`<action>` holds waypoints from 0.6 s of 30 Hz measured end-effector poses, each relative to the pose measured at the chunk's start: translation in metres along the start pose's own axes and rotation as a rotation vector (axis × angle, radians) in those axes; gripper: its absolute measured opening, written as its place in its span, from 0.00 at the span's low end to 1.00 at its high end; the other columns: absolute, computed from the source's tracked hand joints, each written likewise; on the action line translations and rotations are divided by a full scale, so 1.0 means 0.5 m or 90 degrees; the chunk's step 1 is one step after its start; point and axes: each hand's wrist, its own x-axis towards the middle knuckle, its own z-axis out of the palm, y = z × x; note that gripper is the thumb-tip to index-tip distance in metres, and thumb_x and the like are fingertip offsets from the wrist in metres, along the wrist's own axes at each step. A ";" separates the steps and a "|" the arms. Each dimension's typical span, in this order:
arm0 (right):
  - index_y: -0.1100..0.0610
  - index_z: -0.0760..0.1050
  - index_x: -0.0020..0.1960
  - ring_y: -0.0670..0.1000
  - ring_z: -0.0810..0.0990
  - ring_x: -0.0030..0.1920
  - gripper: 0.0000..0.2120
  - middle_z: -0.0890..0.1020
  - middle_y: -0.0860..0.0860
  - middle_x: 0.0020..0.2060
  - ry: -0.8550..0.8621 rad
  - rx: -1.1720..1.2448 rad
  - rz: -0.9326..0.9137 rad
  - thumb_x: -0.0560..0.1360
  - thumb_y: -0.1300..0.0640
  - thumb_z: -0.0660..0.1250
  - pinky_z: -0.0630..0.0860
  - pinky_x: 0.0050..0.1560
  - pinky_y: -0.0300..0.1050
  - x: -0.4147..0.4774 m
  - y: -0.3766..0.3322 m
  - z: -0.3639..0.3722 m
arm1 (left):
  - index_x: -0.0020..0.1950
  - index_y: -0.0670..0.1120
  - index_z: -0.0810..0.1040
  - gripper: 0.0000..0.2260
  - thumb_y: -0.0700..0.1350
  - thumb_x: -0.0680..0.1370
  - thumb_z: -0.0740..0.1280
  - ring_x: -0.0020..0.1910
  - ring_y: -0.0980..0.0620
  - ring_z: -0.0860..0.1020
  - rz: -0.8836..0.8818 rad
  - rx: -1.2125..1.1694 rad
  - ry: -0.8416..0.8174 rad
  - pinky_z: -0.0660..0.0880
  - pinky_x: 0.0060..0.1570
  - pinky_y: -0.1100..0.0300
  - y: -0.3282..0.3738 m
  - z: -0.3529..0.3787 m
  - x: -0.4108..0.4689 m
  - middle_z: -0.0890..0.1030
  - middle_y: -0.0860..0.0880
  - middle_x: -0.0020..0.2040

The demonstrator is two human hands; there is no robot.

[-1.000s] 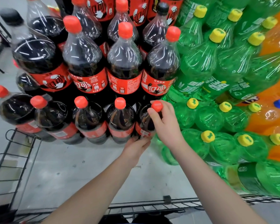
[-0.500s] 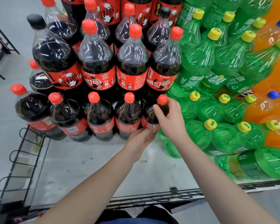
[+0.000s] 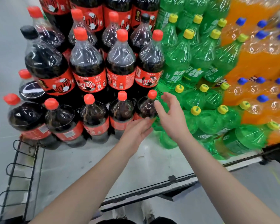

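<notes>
1. The red-capped dark plastic cola bottle (image 3: 147,108) is found at the front row's right end.
2. Fingers of the right hand (image 3: 171,114) are spread beside its neck, nothing gripped.
3. Fingers of the left hand (image 3: 136,132) are laid straight against its lower body.

Both arms stretched forward, left hand (image 3: 137,132) flat, right hand (image 3: 171,118) loosely spread

White "可口可" on red cola labels (image 3: 89,84), "雪碧" on green bottle labels (image 3: 191,73)
</notes>
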 end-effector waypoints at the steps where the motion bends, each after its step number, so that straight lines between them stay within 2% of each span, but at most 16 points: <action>1: 0.57 0.68 0.77 0.48 0.74 0.72 0.27 0.77 0.51 0.71 0.005 0.005 0.000 0.83 0.46 0.67 0.69 0.74 0.48 -0.004 -0.002 -0.010 | 0.60 0.35 0.78 0.09 0.40 0.84 0.68 0.71 0.42 0.79 0.005 -0.001 -0.001 0.83 0.58 0.58 0.001 0.006 0.000 0.82 0.35 0.67; 4: 0.56 0.68 0.78 0.47 0.74 0.72 0.26 0.77 0.50 0.71 0.015 0.011 -0.006 0.84 0.47 0.67 0.70 0.69 0.44 -0.016 -0.010 -0.048 | 0.68 0.34 0.75 0.17 0.40 0.82 0.71 0.69 0.40 0.79 0.018 -0.022 0.028 0.84 0.52 0.58 0.002 0.040 -0.011 0.80 0.34 0.68; 7: 0.57 0.68 0.77 0.48 0.75 0.71 0.26 0.78 0.51 0.69 0.036 0.030 -0.024 0.84 0.47 0.67 0.70 0.72 0.47 -0.028 -0.015 -0.094 | 0.70 0.34 0.73 0.18 0.39 0.82 0.70 0.64 0.42 0.81 0.043 -0.006 0.012 0.85 0.49 0.58 0.001 0.087 -0.034 0.82 0.39 0.60; 10: 0.56 0.69 0.76 0.47 0.76 0.70 0.26 0.79 0.50 0.69 0.059 0.057 -0.046 0.83 0.46 0.67 0.71 0.74 0.51 -0.051 -0.011 -0.156 | 0.69 0.36 0.72 0.16 0.39 0.83 0.69 0.63 0.44 0.81 0.081 0.050 -0.020 0.84 0.52 0.58 -0.004 0.142 -0.056 0.81 0.41 0.59; 14: 0.54 0.68 0.77 0.45 0.76 0.70 0.25 0.79 0.48 0.68 0.090 0.098 -0.062 0.83 0.48 0.67 0.72 0.72 0.48 -0.096 0.000 -0.269 | 0.72 0.35 0.72 0.20 0.40 0.83 0.70 0.67 0.43 0.81 0.144 0.137 -0.045 0.84 0.55 0.57 -0.020 0.233 -0.085 0.79 0.40 0.65; 18: 0.56 0.69 0.76 0.44 0.77 0.68 0.25 0.80 0.48 0.67 0.158 0.124 -0.091 0.83 0.47 0.68 0.72 0.74 0.49 -0.158 0.033 -0.422 | 0.73 0.37 0.72 0.19 0.39 0.83 0.69 0.69 0.43 0.80 0.201 0.203 -0.091 0.84 0.55 0.58 -0.059 0.368 -0.131 0.80 0.43 0.63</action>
